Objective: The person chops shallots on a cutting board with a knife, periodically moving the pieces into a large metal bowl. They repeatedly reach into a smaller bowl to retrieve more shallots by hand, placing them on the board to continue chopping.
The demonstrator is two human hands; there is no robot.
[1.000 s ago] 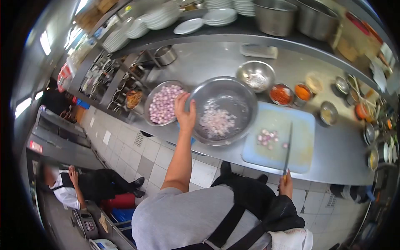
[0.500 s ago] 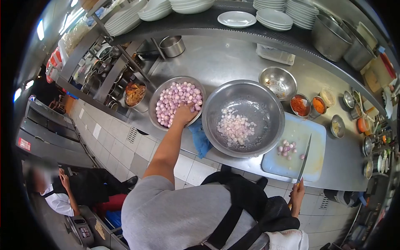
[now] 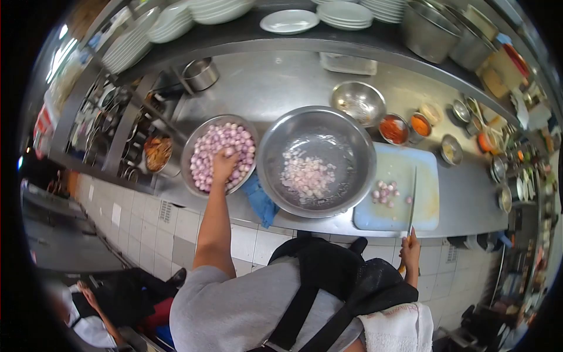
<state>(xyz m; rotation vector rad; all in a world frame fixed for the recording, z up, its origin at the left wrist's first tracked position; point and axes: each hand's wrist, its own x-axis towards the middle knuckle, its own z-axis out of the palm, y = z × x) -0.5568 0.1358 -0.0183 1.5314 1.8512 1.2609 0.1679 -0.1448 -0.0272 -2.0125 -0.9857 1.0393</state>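
Observation:
My left hand (image 3: 223,165) is down among peeled shallots (image 3: 206,146) in a steel bowl (image 3: 186,154), its fingers curled around some of them; the fingertips are partly hidden. In my right hand (image 3: 410,251) is a long-bladed knife (image 3: 414,202), held by the handle over the front edge of the counter. Its blade lies over a pale blue cutting board (image 3: 423,157). A few whole shallots (image 3: 384,193) sit on the board, left of the blade. Between bowl and board stands a larger steel basin (image 3: 270,132) with chopped shallots (image 3: 307,175) in the bottom.
A blue cloth (image 3: 258,199) hangs at the counter edge between bowl and basin. Behind are an empty-looking steel bowl (image 3: 359,100), red paste (image 3: 393,129) and orange powder (image 3: 420,124). A shelf (image 3: 234,50) with plates crosses above. Another person (image 3: 97,308) sits at lower left.
My left hand has shifted from the right side of the shallots toward the bowl's middle, and its fingers have curled in. The knife stays in my right hand. The whole view has turned slightly.

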